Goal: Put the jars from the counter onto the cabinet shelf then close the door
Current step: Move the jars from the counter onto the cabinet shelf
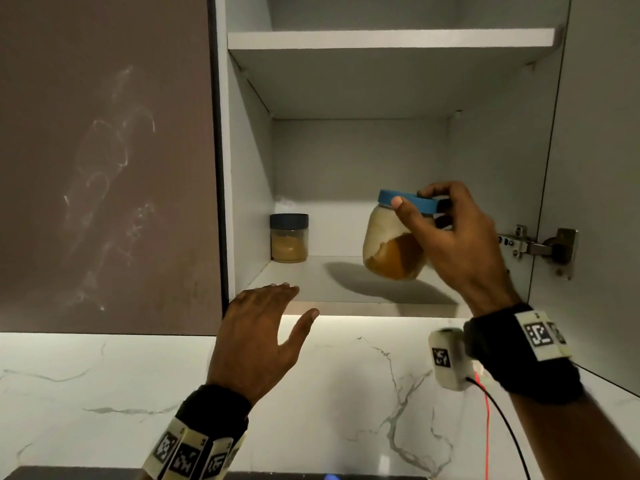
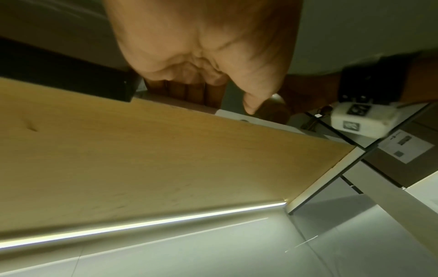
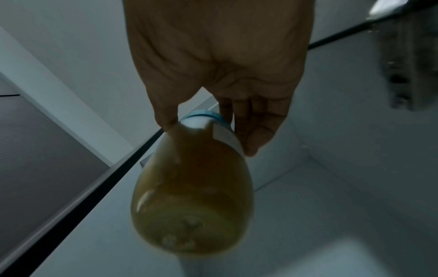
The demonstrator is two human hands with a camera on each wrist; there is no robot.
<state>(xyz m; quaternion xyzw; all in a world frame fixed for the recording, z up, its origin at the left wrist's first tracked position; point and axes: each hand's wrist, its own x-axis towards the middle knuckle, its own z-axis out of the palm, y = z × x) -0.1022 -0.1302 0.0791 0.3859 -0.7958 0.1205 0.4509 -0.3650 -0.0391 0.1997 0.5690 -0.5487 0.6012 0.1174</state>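
Observation:
My right hand [image 1: 450,237] grips a clear jar [image 1: 391,251] of orange-brown powder by its blue lid [image 1: 408,200], holding it tilted just above the lower cabinet shelf [image 1: 332,282]. In the right wrist view the jar [image 3: 192,196] hangs below my thumb and fingers. A smaller jar with a dark lid [image 1: 289,239] stands at the shelf's back left corner. My left hand [image 1: 263,327] hovers open and holds nothing, its fingertips at the shelf's front left edge. The cabinet door [image 1: 595,188] stands open at the right.
A closed brown cabinet door [image 1: 104,161] sits to the left. An upper shelf [image 1: 391,39] lies above. The door hinge [image 1: 540,245] is fixed on the right inner wall. White marble backsplash [image 1: 346,393] spreads below the cabinet, lit by a light strip [image 2: 142,223] under it.

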